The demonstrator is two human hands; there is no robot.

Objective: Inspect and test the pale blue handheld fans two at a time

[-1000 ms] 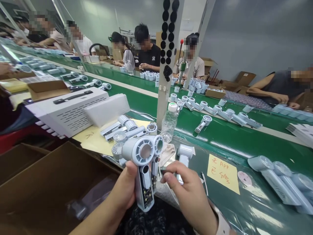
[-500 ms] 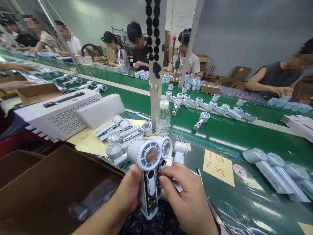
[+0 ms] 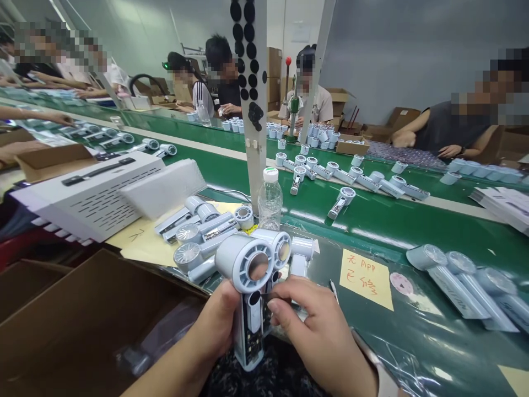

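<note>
Just above the near edge of the green assembly belt [image 3: 374, 234], the left hand [image 3: 217, 322] was curled firmly around the handle of a pale blue handheld fan [image 3: 242, 262]. The fan stood nearly upright, its long axis running from the exposed circuit board [image 3: 251, 344] at the bottom of the handle up to the round head, whose ring opening faced up toward the camera. A second fan [image 3: 278, 248] stood just behind it, its handle partly hidden by both hands. The right hand [image 3: 318, 336] was half closed, its fingertips [image 3: 276, 305] pressed in at the handles; they seemed to pinch something small, though the fingers hid it.

An open cardboard box [image 3: 86, 317] lay just beside the left forearm. Beyond the fans, loose fan parts [image 3: 198, 234] covered a sheet of yellow paper [image 3: 142, 245], near a plastic water bottle [image 3: 270, 201] and a white perforated case [image 3: 86, 196]. To the right lay a handwritten yellow note [image 3: 366, 278] and a row of fan shells [image 3: 458, 281]. A white post [image 3: 254, 110] blocked part of the far belt.
</note>
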